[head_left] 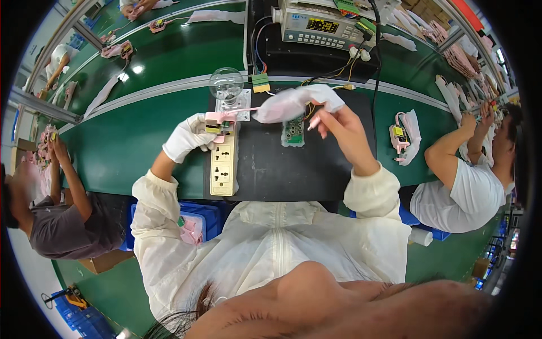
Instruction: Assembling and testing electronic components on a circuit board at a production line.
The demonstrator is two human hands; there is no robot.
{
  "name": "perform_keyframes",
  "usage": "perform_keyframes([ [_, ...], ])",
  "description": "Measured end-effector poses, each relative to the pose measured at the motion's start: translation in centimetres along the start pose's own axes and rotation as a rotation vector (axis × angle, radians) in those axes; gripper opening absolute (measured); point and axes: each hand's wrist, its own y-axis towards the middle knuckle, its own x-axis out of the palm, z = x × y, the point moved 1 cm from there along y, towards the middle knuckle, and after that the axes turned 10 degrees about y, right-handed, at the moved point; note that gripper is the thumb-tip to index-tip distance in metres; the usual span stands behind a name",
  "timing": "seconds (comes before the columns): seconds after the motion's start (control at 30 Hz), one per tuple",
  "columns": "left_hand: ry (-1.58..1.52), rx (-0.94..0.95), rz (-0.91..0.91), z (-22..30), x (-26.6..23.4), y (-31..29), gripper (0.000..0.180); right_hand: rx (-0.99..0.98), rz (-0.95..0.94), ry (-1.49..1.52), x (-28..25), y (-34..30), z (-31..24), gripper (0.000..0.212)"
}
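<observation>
My left hand (191, 137), in a white glove, is closed around a pink open adapter housing (213, 122) with a yellow transformer showing. It holds the housing at the upper end of a cream power strip (223, 175); whether it is plugged in, I cannot tell. A pink cord runs from the housing into a cable bundle (282, 106) in a translucent white sleeve, blurred by motion. My bare right hand (345, 131) grips the bundle's right end, and a small pink cord tip (314, 122) sticks out at its fingers. Below the bundle lies a green circuit board (294, 133).
A clear glass bulb (227, 85) stands behind the power strip, beside a green connector (260, 83). A bench instrument (322, 29) is at the back. Another adapter (399, 140) with sleeved cable lies right of the black mat (265, 178). Co-workers sit at both sides.
</observation>
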Motion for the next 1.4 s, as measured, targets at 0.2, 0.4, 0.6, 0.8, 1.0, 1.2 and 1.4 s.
perform_keyframes([
  [0.2,0.131,-0.085,-0.023,0.9,0.4,1.0,0.042,-0.012,0.046,-0.238,-1.7,1.2,5.9,0.019],
  [0.4,0.093,-0.044,0.011,0.1,-0.1,0.9,0.046,-0.391,-0.015,-0.728,-1.1,0.9,5.9,0.022],
  [0.6,0.054,-0.072,0.007,0.2,0.2,0.9,0.045,-0.340,0.059,-0.677,-1.4,0.6,6.0,0.023],
  [0.8,0.017,-0.076,-0.013,0.0,-0.1,0.8,0.041,-0.390,0.023,-0.736,-1.2,0.5,5.9,0.024],
  [1.0,0.070,0.185,0.060,-3.2,-1.2,1.8,0.044,-0.415,0.007,-0.774,-0.9,0.2,5.6,0.026],
  [1.2,0.076,0.044,0.019,-3.7,-1.7,1.8,0.036,-0.424,-0.016,-0.799,-1.0,0.1,6.1,0.028],
  [1.4,0.055,0.034,0.010,-2.5,-1.1,1.6,0.038,-0.169,0.024,-0.655,-1.3,0.2,6.1,0.027],
])
